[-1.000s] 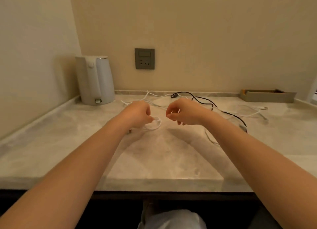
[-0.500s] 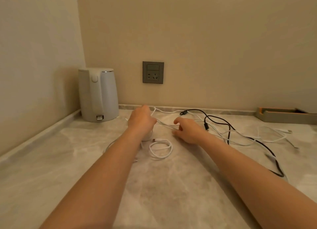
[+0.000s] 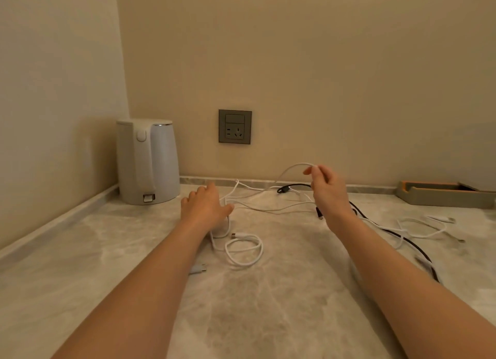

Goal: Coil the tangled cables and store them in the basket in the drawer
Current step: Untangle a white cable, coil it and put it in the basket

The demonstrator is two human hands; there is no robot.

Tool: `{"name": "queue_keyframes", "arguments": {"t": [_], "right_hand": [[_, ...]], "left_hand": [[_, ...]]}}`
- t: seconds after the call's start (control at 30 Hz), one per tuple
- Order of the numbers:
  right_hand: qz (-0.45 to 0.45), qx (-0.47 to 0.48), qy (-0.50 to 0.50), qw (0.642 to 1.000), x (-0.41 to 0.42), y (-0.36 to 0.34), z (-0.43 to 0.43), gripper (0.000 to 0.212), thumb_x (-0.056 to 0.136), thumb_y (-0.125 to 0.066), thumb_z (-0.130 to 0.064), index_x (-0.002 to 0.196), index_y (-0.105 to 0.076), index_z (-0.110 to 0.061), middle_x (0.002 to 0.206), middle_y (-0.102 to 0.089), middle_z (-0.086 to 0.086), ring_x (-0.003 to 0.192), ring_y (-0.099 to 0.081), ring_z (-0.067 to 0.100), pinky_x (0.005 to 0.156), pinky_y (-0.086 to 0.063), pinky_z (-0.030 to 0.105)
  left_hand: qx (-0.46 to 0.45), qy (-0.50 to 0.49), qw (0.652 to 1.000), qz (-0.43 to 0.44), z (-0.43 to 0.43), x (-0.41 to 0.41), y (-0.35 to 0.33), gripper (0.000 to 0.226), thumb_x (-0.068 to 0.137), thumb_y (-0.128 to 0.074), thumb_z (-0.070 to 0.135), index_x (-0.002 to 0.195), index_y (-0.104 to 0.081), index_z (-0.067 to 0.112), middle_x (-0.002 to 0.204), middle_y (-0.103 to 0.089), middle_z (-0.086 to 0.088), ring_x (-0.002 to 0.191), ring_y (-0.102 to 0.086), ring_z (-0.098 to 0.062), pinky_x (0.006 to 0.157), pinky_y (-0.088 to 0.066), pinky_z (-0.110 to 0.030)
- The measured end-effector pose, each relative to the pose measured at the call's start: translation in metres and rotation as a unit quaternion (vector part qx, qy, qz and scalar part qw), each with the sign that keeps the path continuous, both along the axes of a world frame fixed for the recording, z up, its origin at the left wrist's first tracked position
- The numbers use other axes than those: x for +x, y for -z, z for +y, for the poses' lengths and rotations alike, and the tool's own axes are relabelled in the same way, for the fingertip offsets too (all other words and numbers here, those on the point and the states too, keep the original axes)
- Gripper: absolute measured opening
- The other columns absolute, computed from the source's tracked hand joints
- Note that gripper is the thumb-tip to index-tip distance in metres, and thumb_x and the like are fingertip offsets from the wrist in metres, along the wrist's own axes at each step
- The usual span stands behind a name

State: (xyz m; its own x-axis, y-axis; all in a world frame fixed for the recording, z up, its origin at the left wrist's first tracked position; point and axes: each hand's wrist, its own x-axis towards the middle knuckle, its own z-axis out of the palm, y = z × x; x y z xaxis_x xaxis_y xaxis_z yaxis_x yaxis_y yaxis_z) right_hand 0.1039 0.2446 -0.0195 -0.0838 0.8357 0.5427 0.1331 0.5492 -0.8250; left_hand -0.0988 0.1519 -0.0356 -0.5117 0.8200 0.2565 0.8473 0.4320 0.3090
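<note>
White cable (image 3: 295, 166) pinched in my right hand (image 3: 327, 189), held high right of socket (image 3: 235, 127); left hand (image 3: 205, 207) lay open. Black cable (image 3: 284, 189) crossed it; pulling risked tightening tangle.

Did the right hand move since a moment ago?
Yes. The right hand went up: it lay low on the counter, below the stone strip along the wall, and now it pinches a white cable above that strip.

Tray (image 3: 440, 196) cut by right edge; black cable (image 3: 284, 190) partly behind right hand (image 3: 328, 190).
</note>
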Motion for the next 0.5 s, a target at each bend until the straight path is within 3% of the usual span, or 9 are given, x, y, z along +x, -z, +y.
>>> {"name": "queue_keyframes", "arguments": {"t": [0.1, 0.2, 0.3, 0.43, 0.5], "right_hand": [[0.032, -0.02, -0.084, 0.996, 0.01, -0.006, -0.005, 0.028, 0.101, -0.039, -0.018, 0.086, -0.063, -0.02, 0.059, -0.032, -0.005, 0.042, -0.032, 0.001, 0.046, -0.027, 0.013], [0.047, -0.057, -0.183, 0.98, 0.013, -0.013, -0.013, 0.027, 0.102, -0.039, -0.017, 0.092, -0.064, -0.014, 0.058, -0.035, -0.003, 0.041, -0.027, 0.001, 0.04, -0.021, 0.014], [0.102, -0.085, -0.24, 0.962, 0.018, -0.022, -0.016, 0.029, 0.101, -0.039, -0.018, 0.09, -0.065, -0.016, 0.056, -0.038, -0.006, 0.043, -0.023, 0.003, 0.039, -0.017, 0.014], [0.144, -0.083, -0.153, 0.974, 0.027, -0.024, -0.009, 0.028, 0.101, -0.04, -0.019, 0.089, -0.065, -0.017, 0.056, -0.037, -0.005, 0.042, -0.024, 0.004, 0.04, -0.02, 0.015], [0.041, -0.033, -0.034, 0.998, 0.025, -0.019, -0.003, 0.026, 0.1, -0.042, -0.018, 0.092, -0.068, -0.014, 0.059, -0.042, -0.001, 0.046, -0.034, 0.005, 0.044, -0.03, 0.018]], "left_hand": [[0.006, 0.03, 0.999, 0.026, 0.001, 0.004, -0.002, 0.063, 0.093, -0.052, 0.044, 0.145, -0.028, 0.017, 0.15, -0.034, -0.006, 0.136, -0.033, -0.027, 0.107, -0.028, -0.041], [0.032, 0.077, 0.995, 0.047, 0.002, 0.011, -0.004, 0.059, 0.095, -0.051, 0.038, 0.145, -0.027, 0.018, 0.151, -0.032, -0.004, 0.139, -0.029, -0.025, 0.109, -0.023, -0.04], [0.02, 0.073, 0.995, 0.067, 0.006, 0.014, -0.003, 0.043, 0.096, -0.047, 0.039, 0.132, -0.045, 0.016, 0.138, -0.047, -0.006, 0.129, -0.041, -0.026, 0.103, -0.029, -0.039], [0.092, 0.046, 0.995, 0.006, 0.004, 0.013, -0.007, 0.029, 0.098, -0.041, 0.031, 0.097, -0.065, 0.016, 0.097, -0.065, -0.004, 0.099, -0.058, -0.027, 0.088, -0.038, -0.036], [0.169, 0.071, 0.979, -0.086, 0.002, 0.013, -0.012, 0.034, 0.1, -0.039, 0.028, 0.08, -0.063, 0.016, 0.074, -0.063, 0.001, 0.08, -0.062, -0.023, 0.08, -0.044, -0.035]]}}
